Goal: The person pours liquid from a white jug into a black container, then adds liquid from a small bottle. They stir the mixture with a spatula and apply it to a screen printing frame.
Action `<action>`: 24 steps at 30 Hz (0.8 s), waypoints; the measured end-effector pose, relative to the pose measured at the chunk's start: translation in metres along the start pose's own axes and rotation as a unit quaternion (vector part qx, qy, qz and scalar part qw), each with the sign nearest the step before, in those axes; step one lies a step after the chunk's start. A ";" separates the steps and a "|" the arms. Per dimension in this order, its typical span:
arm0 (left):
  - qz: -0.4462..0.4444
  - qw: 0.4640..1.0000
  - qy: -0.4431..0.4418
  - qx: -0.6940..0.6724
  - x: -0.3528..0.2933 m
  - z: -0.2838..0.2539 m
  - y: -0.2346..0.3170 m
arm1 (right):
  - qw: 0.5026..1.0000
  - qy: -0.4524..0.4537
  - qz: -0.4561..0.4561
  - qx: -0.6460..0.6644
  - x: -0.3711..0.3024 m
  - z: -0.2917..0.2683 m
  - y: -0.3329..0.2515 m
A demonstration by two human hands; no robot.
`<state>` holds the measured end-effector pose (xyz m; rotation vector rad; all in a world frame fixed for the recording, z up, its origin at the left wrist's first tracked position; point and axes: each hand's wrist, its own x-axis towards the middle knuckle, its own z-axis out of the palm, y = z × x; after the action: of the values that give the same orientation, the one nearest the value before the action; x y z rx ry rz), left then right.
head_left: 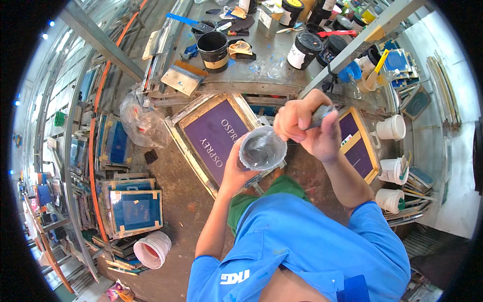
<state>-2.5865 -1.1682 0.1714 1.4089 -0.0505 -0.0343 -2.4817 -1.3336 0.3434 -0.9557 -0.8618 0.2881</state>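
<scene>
My left hand (235, 171) is wrapped round a translucent plastic cup (262, 149), its inside coated with grey, paint-like stuff. Just right of the cup's rim and higher up, my right hand (307, 126) is closed, with a small dark-grey piece (321, 116) pinched between thumb and fingers. What kind of thing that piece is, I cannot tell. Beneath the cup leans a wooden-framed printing screen (209, 132) with purple mesh and pale lettering, partly covered by my left hand and the cup. Another purple screen (358, 151) stands behind my right forearm.
Ahead is a metal workbench (251, 78) bearing a black tub (213, 50), a wood-handled squeegee (183, 78), a lidded black jar (304, 50) and a blue spatula (186, 20). White buckets (391, 127) line the right side. Blue screens (135, 211) and a pinkish-white bucket (152, 250) are at left.
</scene>
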 end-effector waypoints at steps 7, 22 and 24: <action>0.029 0.995 0.034 0.086 0.006 0.033 -0.005 | 0.972 0.183 0.143 -0.043 -0.004 -0.034 -0.011; -0.069 0.993 -0.064 0.076 0.033 0.125 -0.028 | 0.928 0.369 0.019 0.057 -0.113 -0.113 -0.058; -0.045 0.991 -0.090 0.092 0.037 0.146 -0.022 | 0.941 0.333 -0.058 0.032 -0.121 -0.120 -0.062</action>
<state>-2.5578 -1.3173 0.1740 1.5890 -0.1431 -0.2375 -2.4788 -1.5087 0.2967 -0.8559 -0.2787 -0.1139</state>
